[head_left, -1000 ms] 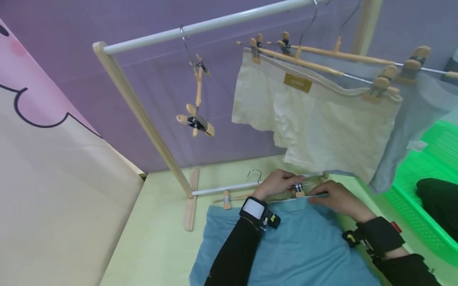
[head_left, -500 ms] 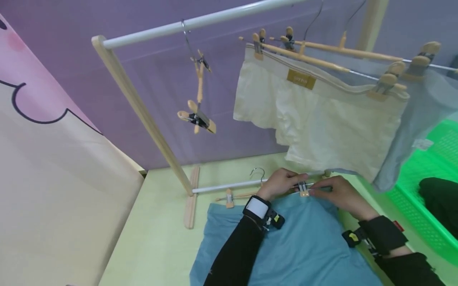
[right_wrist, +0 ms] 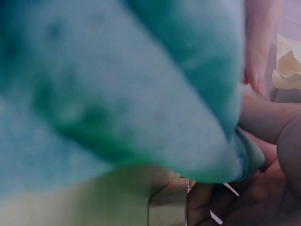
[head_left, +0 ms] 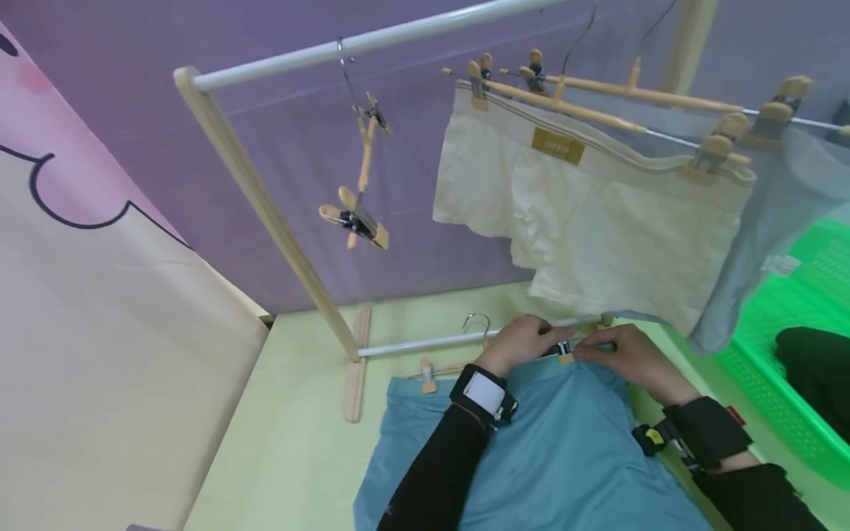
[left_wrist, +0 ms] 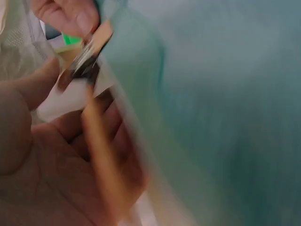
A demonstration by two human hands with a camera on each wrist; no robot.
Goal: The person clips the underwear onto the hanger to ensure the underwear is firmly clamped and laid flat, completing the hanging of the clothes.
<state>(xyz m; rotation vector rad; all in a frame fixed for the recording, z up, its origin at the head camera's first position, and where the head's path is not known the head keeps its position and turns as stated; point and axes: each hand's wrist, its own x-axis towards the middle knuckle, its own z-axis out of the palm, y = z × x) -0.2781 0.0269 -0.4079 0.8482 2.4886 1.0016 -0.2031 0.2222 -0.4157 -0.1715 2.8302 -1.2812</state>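
Observation:
A blue garment [head_left: 544,435] lies on the pale green table, its waistband toward the rack. My left hand [head_left: 521,345] holds the right-hand clip [head_left: 564,349] of a wooden clip hanger, the thumb at the clip's handle in the left wrist view, where the hanger's bar [left_wrist: 101,155] crosses the palm, blurred. The clip's wooden pad overlaps the waistband. My right hand [head_left: 631,355] pinches the waistband's corner right beside that clip. The hanger's other clip [head_left: 428,376] overlaps the waistband on the left. Blurred cloth fills most of the right wrist view.
A rack with a white top rail [head_left: 398,37] stands behind. From it hang an unloaded clip hanger [head_left: 361,169], white shorts [head_left: 598,214] and a grey garment [head_left: 737,251] behind them. A green basket [head_left: 764,391] with dark cloth [head_left: 810,369] stands at right.
The right-hand clip has tipped, so less of it shows above the waistband. My right fingers have come closer to it. The left-hand clip has tilted slightly.

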